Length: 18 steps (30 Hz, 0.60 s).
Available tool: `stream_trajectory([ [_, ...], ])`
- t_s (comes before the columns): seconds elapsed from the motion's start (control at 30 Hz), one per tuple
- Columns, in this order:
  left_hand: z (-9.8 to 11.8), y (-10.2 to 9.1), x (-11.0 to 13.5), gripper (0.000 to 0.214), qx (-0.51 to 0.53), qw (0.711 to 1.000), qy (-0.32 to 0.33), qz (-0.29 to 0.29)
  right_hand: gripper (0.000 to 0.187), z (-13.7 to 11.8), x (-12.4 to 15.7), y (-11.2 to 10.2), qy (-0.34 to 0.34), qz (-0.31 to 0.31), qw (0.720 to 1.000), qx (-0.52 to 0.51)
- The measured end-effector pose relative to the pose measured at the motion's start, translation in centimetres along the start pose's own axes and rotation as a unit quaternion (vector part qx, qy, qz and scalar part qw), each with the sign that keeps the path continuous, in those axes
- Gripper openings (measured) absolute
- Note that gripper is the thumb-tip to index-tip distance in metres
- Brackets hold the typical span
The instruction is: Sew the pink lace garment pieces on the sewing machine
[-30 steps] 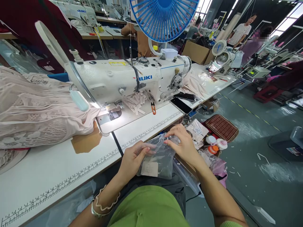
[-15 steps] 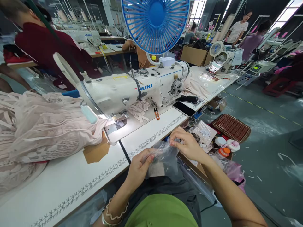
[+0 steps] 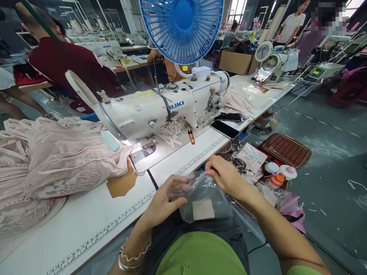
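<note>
Noting left hand point(image 3: 164, 198) open, blurred, flat against the plastic bag point(image 3: 205, 193), which hangs just off the table point(image 3: 86, 225) edge; right hand point(image 3: 226, 175) pinches its top rim. Risk: a single pinch slipping could drop the bag.

Large sewing workshop. White desk point(image 3: 86, 214) with printed ruler along near edge, cream sewing machine point(image 3: 137, 114) set on it. Blue fan point(image 3: 182, 26) above machine, close to camera. More desks with machines in rows at back left point(image 3: 129, 65). Neighbouring desk at right carries second machine point(image 3: 272, 61), cardboard box point(image 3: 235, 61) just behind. Floor point(image 3: 329, 160) smooth grey-green, glossy; yellow line point(image 3: 315, 120) runs across it, white scraps point(image 3: 355, 185) scattered. Brown woven mat point(image 3: 286, 149) low beside desk. Ceiling dark; daylight from windows point(image 3: 233, 9) at far end. People at work in distance.
</note>
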State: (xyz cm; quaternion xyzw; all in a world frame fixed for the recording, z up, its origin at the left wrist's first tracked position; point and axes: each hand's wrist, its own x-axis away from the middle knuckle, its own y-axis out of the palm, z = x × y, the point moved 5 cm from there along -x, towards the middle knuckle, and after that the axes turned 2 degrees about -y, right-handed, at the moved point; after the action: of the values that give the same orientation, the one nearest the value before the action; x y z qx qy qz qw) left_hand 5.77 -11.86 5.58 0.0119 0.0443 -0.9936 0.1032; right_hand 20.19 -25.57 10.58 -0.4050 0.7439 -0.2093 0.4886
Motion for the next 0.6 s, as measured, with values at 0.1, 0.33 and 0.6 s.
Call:
stream_trajectory([
  [0.1, 2.6, -0.3, -0.3, 0.09, -0.049, 0.996, 0.067, -0.022, 0.023, -1.0, 0.0, 0.5, -0.053, -0.035, 0.998, 0.002],
  [0.33, 4.6, 0.9, -2.9, 0.011, -0.323, 0.932, 0.134, 0.094, 0.021, -1.8, 0.1, 1.7, -0.075, -0.065, 0.994, 0.048],
  [0.6, 4.5, -0.9, -3.5, 0.017, -0.269, 0.945, 0.095, 0.159, 0.018, -1.3, 2.0, 0.6, -0.079, 0.009, 0.989, 0.126],
])
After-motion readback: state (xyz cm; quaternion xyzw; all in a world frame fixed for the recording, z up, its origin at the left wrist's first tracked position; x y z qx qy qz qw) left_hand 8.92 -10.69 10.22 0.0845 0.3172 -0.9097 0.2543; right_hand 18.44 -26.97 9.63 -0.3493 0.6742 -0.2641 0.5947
